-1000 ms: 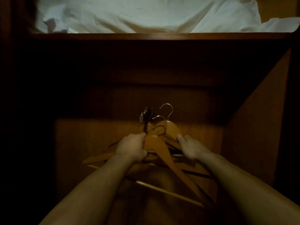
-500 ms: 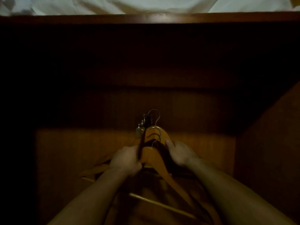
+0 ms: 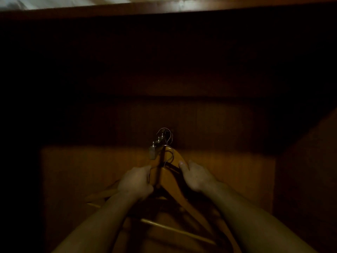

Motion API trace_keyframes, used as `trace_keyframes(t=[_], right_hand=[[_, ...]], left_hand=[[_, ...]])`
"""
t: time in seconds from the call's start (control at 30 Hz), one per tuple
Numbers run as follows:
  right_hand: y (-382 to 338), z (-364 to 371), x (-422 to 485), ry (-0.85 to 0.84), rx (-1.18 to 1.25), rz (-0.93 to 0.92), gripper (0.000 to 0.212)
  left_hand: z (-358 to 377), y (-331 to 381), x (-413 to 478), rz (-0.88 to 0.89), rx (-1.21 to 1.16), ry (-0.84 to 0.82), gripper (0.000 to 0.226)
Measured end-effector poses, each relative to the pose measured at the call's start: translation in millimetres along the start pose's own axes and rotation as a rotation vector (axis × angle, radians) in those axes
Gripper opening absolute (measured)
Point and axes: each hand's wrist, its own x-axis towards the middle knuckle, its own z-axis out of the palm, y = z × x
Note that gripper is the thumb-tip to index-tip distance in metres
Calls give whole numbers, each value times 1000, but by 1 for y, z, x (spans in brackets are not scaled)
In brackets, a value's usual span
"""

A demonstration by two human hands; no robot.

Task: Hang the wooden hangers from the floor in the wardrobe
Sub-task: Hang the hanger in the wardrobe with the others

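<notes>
Inside a dim wardrobe I hold a bunch of wooden hangers [image 3: 179,190] with metal hooks. My left hand [image 3: 135,183] grips the left shoulders of the bunch near the necks. My right hand [image 3: 197,177] holds the right shoulders, its thumb lying on top. The hooks [image 3: 166,136] sit at a pull-out metal rail [image 3: 156,143] that sticks out toward me from the back wall. One hook looks looped over the rail; in the dark I cannot tell about the others. The hangers' lower bars [image 3: 175,230] hang between my forearms.
The wardrobe's wooden back wall [image 3: 228,167] is lit only in its lower part. A side panel [image 3: 310,170] closes the right. A wooden shelf edge [image 3: 182,8] runs across the top, with white cloth [image 3: 54,1] above it. The left side is in darkness.
Both hands have pushed the bunch of hangers away from me toward the rail, and the hooks have reached it. My view has tipped down, so the shelf and cloth now sit at the top edge.
</notes>
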Motion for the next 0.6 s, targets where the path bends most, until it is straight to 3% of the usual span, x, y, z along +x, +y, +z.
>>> trace_keyframes(t=[0.47, 0.6], right_hand=[[10, -1, -17, 25, -75, -3, 59], [12, -8, -25, 162, -83, -80, 58]], left_hand=[[6, 7, -8, -6, -38, 6, 19], [0, 16, -9, 9, -68, -9, 26]])
